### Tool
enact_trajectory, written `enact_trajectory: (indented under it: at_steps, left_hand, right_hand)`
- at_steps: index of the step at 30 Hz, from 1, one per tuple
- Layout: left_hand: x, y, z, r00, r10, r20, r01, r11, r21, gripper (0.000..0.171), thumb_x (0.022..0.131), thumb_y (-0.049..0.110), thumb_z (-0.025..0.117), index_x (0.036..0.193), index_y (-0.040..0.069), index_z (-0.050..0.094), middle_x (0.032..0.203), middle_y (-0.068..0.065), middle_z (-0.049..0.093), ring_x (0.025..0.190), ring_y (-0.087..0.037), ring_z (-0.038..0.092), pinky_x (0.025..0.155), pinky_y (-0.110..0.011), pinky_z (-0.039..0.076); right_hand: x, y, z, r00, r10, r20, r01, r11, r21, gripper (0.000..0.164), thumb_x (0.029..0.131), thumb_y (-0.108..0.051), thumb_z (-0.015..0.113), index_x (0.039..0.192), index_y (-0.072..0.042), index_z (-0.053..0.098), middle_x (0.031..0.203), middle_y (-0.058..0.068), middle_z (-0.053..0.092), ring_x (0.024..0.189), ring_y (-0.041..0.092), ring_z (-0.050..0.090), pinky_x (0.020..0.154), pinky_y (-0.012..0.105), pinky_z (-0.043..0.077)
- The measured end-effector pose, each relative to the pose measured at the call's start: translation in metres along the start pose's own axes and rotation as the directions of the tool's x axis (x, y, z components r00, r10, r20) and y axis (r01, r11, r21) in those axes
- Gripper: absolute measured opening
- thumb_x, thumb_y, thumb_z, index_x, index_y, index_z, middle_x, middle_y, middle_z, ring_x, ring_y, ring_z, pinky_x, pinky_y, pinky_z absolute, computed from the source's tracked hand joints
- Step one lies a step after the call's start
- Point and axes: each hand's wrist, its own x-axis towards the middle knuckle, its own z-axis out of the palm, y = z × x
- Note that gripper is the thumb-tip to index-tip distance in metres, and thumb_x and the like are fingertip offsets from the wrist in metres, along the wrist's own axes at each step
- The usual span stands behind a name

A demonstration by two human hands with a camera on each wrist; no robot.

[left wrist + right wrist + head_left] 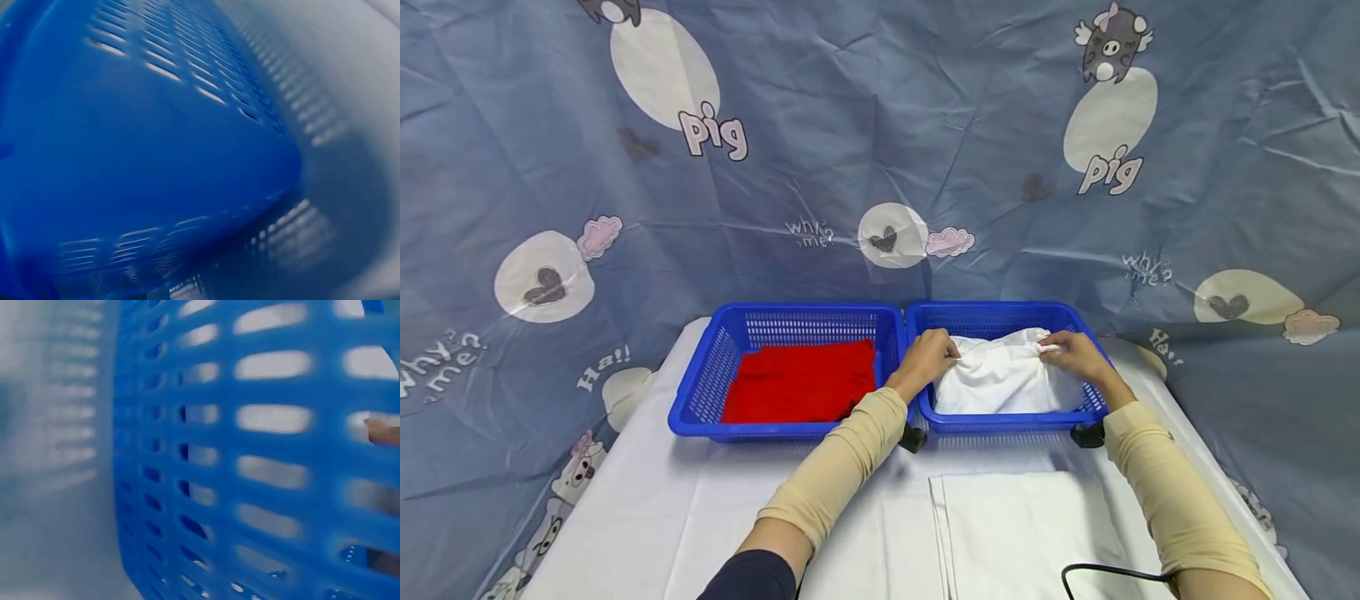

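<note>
Inside the right blue basket (pixel 1000 422) lies a white cloth (pixel 992 387), gathered and wrinkled along its far side. My left hand (pixel 931 357) pinches the cloth near its left far corner. On the other side my right hand (pixel 1078 358) grips its right far part between thumb and fingers. Through the slots of the basket wall (pixel 219 440) in the right wrist view, white fabric and a fingertip (pixel 384 432) show. The left wrist view holds only blue basket plastic (pixel 144 144) and the white surface; the left hand is hidden there.
A second blue basket (pixel 752 430) with folded red cloth (pixel 805 383) stands against the right basket's left side. In front, a folded white cloth (pixel 1022 529) lies on the white-covered table (pixel 647 508). A black cable (pixel 1112 570) runs by the right forearm. Blue printed fabric (pixel 880 150) hangs behind.
</note>
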Motion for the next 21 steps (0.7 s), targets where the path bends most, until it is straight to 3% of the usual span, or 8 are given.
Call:
enact_trajectory:
  at_steps: [5,12,14,17,19,21]
  left_hand:
    - [0.002,0.001,0.003,0.998,0.022,0.052,-0.028,0.992,0.126,0.011,0.077,0.014,0.067,0.084,0.019,0.073,0.092,0.004,0.068,0.087,-0.014,0.063,0.076,-0.027,0.05]
    - [0.004,0.008,0.01,0.997,-0.01,0.083,-0.01,0.971,0.237,0.01,0.077,0.013,0.066,0.081,0.021,0.071,0.092,0.005,0.067,0.084,-0.016,0.062,0.072,-0.031,0.051]
    - [0.002,0.01,0.013,0.992,-0.013,0.123,-0.03,0.941,0.336,0.011,0.078,0.014,0.064,0.082,0.023,0.07,0.092,0.005,0.066,0.084,-0.015,0.062,0.07,-0.033,0.051]
    - [0.0,0.013,0.017,0.979,-0.028,0.204,-0.076,0.872,0.484,0.012,0.081,0.016,0.06,0.086,0.025,0.067,0.095,0.005,0.066,0.086,-0.014,0.061,0.069,-0.035,0.051]
    - [0.0,0.014,0.019,0.968,-0.044,0.247,-0.103,0.829,0.549,0.012,0.081,0.017,0.058,0.087,0.025,0.065,0.096,0.005,0.065,0.086,-0.014,0.061,0.069,-0.036,0.051]
    - [0.0,0.014,0.02,0.961,-0.063,0.269,-0.108,0.81,0.577,0.012,0.081,0.019,0.059,0.089,0.025,0.064,0.097,0.005,0.065,0.087,-0.014,0.061,0.069,-0.036,0.051]
  right_hand:
    - [0.002,0.004,0.006,0.997,0.015,0.081,-0.014,1.0,-0.019,0.028,0.076,-0.011,0.067,0.1,0.003,0.064,0.105,0.023,0.062,0.103,0.037,0.053,0.084,0.042,0.042]
    - [0.0,0.005,0.008,0.979,0.049,0.196,-0.029,0.994,-0.101,0.031,0.076,-0.011,0.065,0.103,0.004,0.062,0.108,0.027,0.058,0.104,0.042,0.05,0.086,0.051,0.04]
    - [-0.003,0.007,0.01,0.962,0.052,0.268,-0.014,0.99,-0.139,0.035,0.077,-0.012,0.066,0.106,0.005,0.06,0.109,0.027,0.057,0.105,0.043,0.049,0.088,0.053,0.039]
    - [-0.008,0.009,0.013,0.929,0.022,0.369,0.038,0.987,-0.154,0.042,0.076,-0.014,0.066,0.111,0.007,0.054,0.111,0.029,0.055,0.107,0.046,0.047,0.09,0.055,0.037]
    - [-0.01,0.01,0.016,0.918,0.004,0.397,0.058,0.988,-0.143,0.045,0.076,-0.014,0.067,0.112,0.008,0.051,0.112,0.03,0.054,0.108,0.047,0.045,0.09,0.057,0.036]
    - [-0.012,0.011,0.018,0.92,-0.025,0.391,0.08,0.989,-0.126,0.047,0.076,-0.013,0.067,0.113,0.009,0.05,0.112,0.03,0.053,0.108,0.048,0.044,0.09,0.057,0.035]
